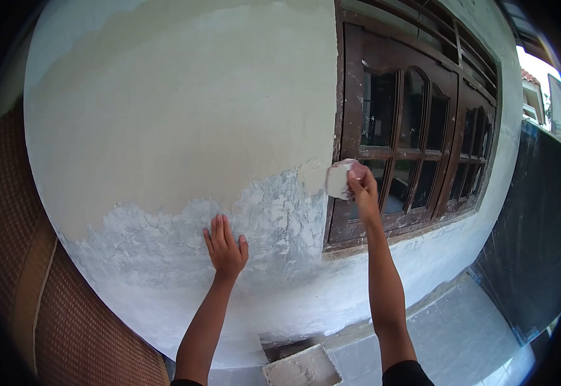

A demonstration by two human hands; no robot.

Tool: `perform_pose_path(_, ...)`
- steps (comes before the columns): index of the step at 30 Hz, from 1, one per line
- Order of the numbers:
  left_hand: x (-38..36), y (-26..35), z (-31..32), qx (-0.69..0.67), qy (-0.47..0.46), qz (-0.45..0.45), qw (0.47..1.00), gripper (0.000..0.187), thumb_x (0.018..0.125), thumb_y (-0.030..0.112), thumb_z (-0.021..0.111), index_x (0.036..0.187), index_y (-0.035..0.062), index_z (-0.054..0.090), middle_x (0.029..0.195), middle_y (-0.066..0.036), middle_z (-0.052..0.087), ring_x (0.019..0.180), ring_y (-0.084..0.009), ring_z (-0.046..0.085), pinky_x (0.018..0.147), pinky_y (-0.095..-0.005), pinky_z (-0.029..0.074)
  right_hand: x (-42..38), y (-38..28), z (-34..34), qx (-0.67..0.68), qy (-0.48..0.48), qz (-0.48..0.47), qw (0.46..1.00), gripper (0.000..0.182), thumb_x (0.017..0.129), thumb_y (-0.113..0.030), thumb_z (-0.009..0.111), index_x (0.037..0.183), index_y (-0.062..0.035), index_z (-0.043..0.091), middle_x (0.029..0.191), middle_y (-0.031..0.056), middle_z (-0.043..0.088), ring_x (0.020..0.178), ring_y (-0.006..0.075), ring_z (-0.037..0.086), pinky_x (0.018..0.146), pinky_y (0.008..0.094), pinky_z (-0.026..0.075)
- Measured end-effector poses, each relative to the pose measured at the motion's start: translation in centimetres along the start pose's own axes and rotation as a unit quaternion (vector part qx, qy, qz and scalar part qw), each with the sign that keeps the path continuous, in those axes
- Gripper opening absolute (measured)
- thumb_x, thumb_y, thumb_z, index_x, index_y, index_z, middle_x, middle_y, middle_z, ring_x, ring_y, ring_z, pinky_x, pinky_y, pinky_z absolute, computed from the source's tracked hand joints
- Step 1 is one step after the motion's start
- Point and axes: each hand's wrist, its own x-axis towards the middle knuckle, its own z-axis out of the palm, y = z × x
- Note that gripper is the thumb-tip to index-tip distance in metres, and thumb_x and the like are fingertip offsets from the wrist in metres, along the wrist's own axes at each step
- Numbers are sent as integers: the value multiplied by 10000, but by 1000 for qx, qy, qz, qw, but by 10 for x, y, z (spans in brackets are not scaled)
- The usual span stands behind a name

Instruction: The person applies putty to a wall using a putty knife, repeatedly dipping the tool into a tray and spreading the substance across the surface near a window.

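My right hand (365, 186) is raised at the window's left edge, its fingers closed on a flat putty scraper (340, 182), pinkish-red and coated with whitish paste. The scraper overlaps the border between the wall and the brown window frame (340, 241). Lower and to the left, my left hand (227, 248) lies with fingers stretched on the wall (184, 148). Around that hand the surface is a rough, patchy white-grey band (274, 219); above it the wall is smoother and beige.
A rectangular tray (333, 368) with whitish paste in it sits on the grey tiled floor (438, 328) below. The window has dark glass panes (379, 109). Woven brown panels (78, 315) flank the left side, and a dark panel (525, 225) stands at the right.
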Motion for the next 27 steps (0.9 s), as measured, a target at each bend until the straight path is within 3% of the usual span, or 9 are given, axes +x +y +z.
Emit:
perform_pose_path(4, -2, 1, 1, 0, 2, 0, 1000, 640, 910, 243, 468, 1428, -86, 288, 1458, -237, 310, 1371, -384, 291, 1134, -559, 162, -11, -9, 8, 38, 11, -20, 999, 198, 958, -194, 594, 1072, -33, 581, 954, 3, 606, 856, 65, 549, 754, 219, 445)
perform_pose_path(6, -2, 2, 1, 0, 2, 3, 1000, 640, 910, 242, 467, 1428, -88, 286, 1459, -237, 309, 1372, -383, 289, 1134, -559, 161, -10, 6, 17, -47, -37, -71, 996, 211, 959, -215, 599, 1075, -41, 571, 965, -4, 603, 863, 56, 539, 754, 206, 437)
perform_pose_path(8, -1, 2, -1, 0, -2, 5, 1000, 633, 913, 240, 462, 1425, -90, 290, 1461, -236, 308, 1374, -382, 286, 1136, -558, 159, -6, 8, 2, -34, -36, -1, 999, 223, 953, -220, 610, 1075, -37, 573, 984, -2, 598, 889, 64, 535, 781, 213, 434)
perform_pose_path(11, -2, 2, 1, -2, -1, -2, 1000, 623, 921, 244, 451, 1424, -89, 295, 1462, -234, 309, 1374, -381, 286, 1135, -557, 164, -9, -9, -9, 43, 23, -1, 999, 247, 943, -234, 625, 1071, -29, 574, 992, 7, 595, 912, 73, 530, 809, 225, 430)
perform_pose_path(14, -3, 2, 3, 12, 16, -9, 1000, 594, 927, 276, 448, 1404, -67, 363, 1451, -193, 364, 1375, -332, 320, 1137, -531, 193, -12, 0, 2, 32, -17, -16, 999, 258, 942, -239, 623, 1080, -27, 572, 981, 10, 596, 918, 79, 531, 813, 234, 432)
perform_pose_path(16, -2, 4, 1, 9, 11, -9, 1000, 594, 927, 277, 448, 1405, -66, 362, 1451, -194, 363, 1375, -333, 320, 1137, -532, 193, -11, 9, 11, -102, -50, -22, 993, 236, 955, -212, 594, 1100, -26, 573, 973, 3, 597, 898, 81, 537, 801, 230, 435)
perform_pose_path(19, -2, 2, -1, 4, 3, -3, 1000, 607, 925, 263, 446, 1415, -75, 329, 1456, -214, 336, 1375, -357, 301, 1137, -545, 176, -9, -1, -2, -48, -38, 13, 998, 239, 957, -214, 591, 1103, -26, 574, 969, 8, 602, 888, 78, 543, 783, 230, 443)
perform_pose_path(21, -3, 2, 0, 0, 0, -3, 1000, 622, 922, 250, 445, 1425, -84, 297, 1460, -234, 310, 1376, -379, 283, 1136, -558, 159, -14, -14, -6, 25, 24, 11, 999, 244, 952, -216, 600, 1103, -27, 575, 949, 12, 608, 875, 73, 550, 767, 228, 448)
perform_pose_path(27, -3, 3, -1, -1, -5, 2, 1000, 627, 914, 238, 458, 1425, -85, 294, 1458, -239, 311, 1373, -381, 287, 1137, -555, 160, -15, 10, 4, -70, -19, -21, 997, 242, 948, -223, 608, 1089, -30, 571, 941, 11, 602, 838, 69, 540, 738, 229, 445)
